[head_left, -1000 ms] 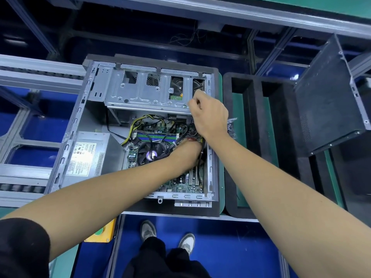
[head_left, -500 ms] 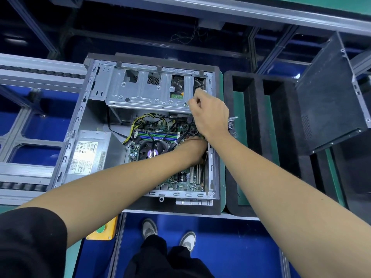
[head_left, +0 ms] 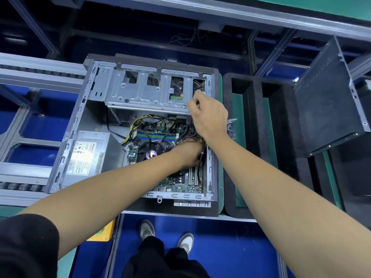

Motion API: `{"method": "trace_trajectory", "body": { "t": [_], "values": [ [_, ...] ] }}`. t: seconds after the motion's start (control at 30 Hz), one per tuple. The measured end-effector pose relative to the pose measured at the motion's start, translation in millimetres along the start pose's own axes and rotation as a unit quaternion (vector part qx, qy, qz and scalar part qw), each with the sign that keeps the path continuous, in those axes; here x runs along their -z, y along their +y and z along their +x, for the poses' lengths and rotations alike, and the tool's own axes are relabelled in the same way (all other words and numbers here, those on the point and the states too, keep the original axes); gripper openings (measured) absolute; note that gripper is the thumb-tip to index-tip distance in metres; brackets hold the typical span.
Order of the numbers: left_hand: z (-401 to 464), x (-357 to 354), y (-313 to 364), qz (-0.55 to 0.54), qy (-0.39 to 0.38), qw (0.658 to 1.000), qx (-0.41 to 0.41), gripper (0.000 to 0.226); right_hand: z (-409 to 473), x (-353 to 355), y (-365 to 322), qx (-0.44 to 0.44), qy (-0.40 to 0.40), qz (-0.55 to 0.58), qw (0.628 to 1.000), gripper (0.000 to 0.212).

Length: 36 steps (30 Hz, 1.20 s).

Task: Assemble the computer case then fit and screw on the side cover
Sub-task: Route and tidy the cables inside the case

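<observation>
right hand [head_left: 208, 115] barely shifted, perhaps pinching screw at drive cage [head_left: 144, 91].

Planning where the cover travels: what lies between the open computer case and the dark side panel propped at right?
In the head view, a black foam tray with green-floored slots lies between the open grey metal computer case and the dark perforated side panel.

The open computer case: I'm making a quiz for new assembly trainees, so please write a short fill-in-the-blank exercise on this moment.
1. The computer case lies with its side ____.
2. The right hand is at the far right corner of the metal ____ cage.
3. The left hand reaches down onto the ____ inside the case.
4. The black side cover leans to the ____ of the case.

Missing words: open; drive; motherboard; right
</observation>
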State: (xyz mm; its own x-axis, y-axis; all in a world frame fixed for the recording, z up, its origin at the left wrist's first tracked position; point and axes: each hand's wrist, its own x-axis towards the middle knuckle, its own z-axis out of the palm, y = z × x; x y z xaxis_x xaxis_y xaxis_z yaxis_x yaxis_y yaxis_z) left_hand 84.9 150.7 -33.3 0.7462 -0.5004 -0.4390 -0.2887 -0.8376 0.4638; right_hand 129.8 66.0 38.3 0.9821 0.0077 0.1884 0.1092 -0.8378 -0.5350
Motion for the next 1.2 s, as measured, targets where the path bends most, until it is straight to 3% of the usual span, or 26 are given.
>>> {"method": "trace_trajectory", "body": {
  "t": [0.33,0.43,0.53,0.67,0.87,1.2],
  "values": [
    [-5,2,5,0.038,0.004,0.999,-0.025,0.019,1,-1,1,0.002,0.005,-0.005,1.000,0.024],
    [-6,8,2,0.004,0.037,0.999,-0.020,0.026,1,-1,1,0.002,0.004,-0.006,1.000,0.023],
    [-7,8,2,0.004,0.001,1.000,-0.015,0.024,1,-2,1,0.000,0.001,-0.004,1.000,0.023],
    [-5,5,5,-0.014,0.015,1.000,0.010,0.019,1,-1,0,0.000,0.003,-0.004,1.000,0.023],
    [-3,2,4,-0.008,-0.006,1.000,0.016,0.055,0,-1,0,0.001,0.002,-0.002,1.000,0.023],
    [-2,3,3,0.004,0.001,1.000,0.025,0.043,0,-1,0,0.001,0.008,0.002,1.000,0.023]
  ]
}}
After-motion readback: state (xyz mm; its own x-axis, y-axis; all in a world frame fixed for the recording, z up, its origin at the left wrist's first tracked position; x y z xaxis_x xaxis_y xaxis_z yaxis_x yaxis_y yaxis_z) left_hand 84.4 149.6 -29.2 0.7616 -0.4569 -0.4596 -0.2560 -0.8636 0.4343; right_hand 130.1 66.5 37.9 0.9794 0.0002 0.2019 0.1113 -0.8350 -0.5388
